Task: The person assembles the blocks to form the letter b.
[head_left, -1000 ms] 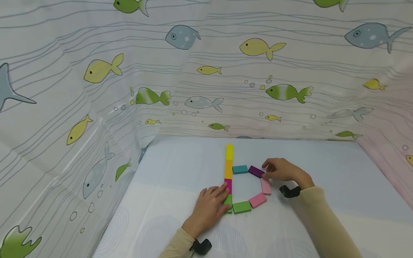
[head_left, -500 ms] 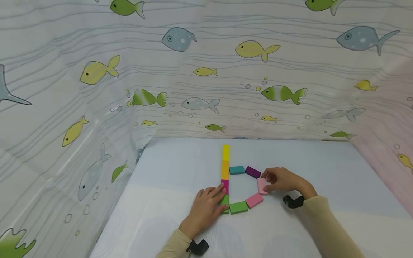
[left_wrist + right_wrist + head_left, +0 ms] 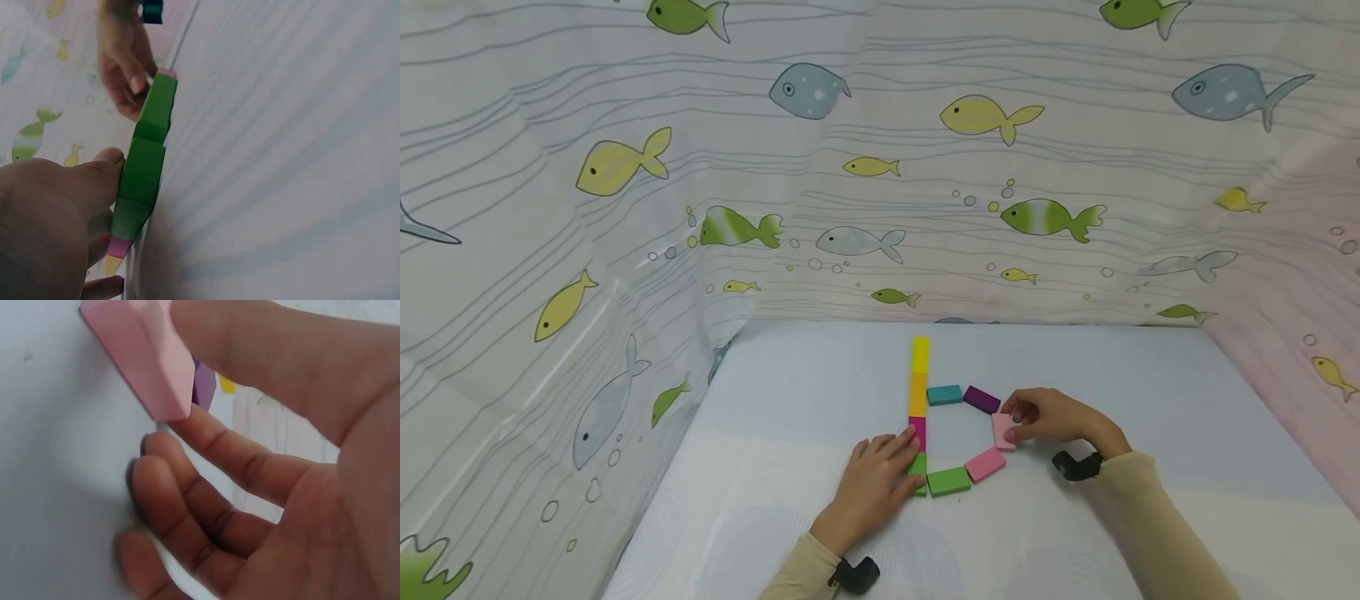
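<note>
Colored blocks lie flat on the table in an outline like a letter b. Its straight left column runs from a yellow block (image 3: 921, 354) through an orange block (image 3: 918, 394) and a magenta block (image 3: 919, 427) to a green block (image 3: 919, 463). My left hand (image 3: 871, 485) rests with extended fingers on the magenta and green blocks, partly covering them. At the curve's right side, my right hand (image 3: 1054, 417) pinches the upper pink block (image 3: 1001, 429) between thumb and index finger; the right wrist view shows this pink block (image 3: 140, 359) close up.
Completing the curve are a teal block (image 3: 944, 395), a purple block (image 3: 981, 399), a lower pink block (image 3: 985, 464) and another green block (image 3: 948, 482). A fish-patterned sheet (image 3: 820, 192) hangs behind the pale table (image 3: 820, 367). Each wrist carries a black camera.
My right hand has left the purple block and come down to the upper pink block, which it now pinches. The left hand stays on the column. The head view has shifted slightly.
</note>
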`<state>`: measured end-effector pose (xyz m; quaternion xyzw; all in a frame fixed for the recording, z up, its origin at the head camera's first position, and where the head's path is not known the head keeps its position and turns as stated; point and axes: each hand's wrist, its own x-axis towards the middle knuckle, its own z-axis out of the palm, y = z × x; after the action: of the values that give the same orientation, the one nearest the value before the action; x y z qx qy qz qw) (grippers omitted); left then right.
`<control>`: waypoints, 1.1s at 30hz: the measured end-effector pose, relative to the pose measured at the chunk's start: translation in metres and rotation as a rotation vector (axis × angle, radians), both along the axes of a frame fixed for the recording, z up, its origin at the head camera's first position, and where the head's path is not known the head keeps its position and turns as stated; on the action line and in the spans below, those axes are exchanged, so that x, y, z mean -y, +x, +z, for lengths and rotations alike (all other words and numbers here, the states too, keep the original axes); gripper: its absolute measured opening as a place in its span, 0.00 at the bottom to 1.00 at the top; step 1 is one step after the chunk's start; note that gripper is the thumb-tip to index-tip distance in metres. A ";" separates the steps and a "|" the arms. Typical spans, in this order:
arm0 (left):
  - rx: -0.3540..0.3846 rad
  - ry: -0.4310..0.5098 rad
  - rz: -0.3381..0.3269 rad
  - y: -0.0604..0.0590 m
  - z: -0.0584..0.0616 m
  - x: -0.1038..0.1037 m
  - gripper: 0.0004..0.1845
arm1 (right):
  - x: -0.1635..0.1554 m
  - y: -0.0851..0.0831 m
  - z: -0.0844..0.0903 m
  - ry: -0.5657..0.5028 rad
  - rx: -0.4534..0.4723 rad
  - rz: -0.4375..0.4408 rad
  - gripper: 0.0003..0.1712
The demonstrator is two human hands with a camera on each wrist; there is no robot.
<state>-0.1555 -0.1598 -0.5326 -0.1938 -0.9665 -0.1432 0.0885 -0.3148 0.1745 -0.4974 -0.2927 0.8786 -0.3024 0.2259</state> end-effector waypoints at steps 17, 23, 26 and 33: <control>-0.018 -0.030 -0.025 0.000 0.000 0.002 0.30 | -0.061 -0.022 -0.035 -0.247 0.222 -0.137 0.28; 0.002 -0.035 -0.030 -0.001 0.002 0.002 0.30 | -0.070 -0.027 -0.042 -0.384 0.298 -0.145 0.29; 0.007 -0.023 -0.037 -0.001 0.002 0.002 0.30 | -0.073 -0.028 -0.044 -0.456 0.333 -0.142 0.30; 0.000 0.007 -0.037 0.002 0.005 0.004 0.29 | -0.072 -0.029 -0.047 -0.539 0.386 -0.141 0.31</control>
<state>-0.1538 -0.1642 -0.5272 -0.2111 -0.9623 -0.1481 0.0865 -0.3435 0.2468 -0.5443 -0.2175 0.7259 -0.5888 0.2812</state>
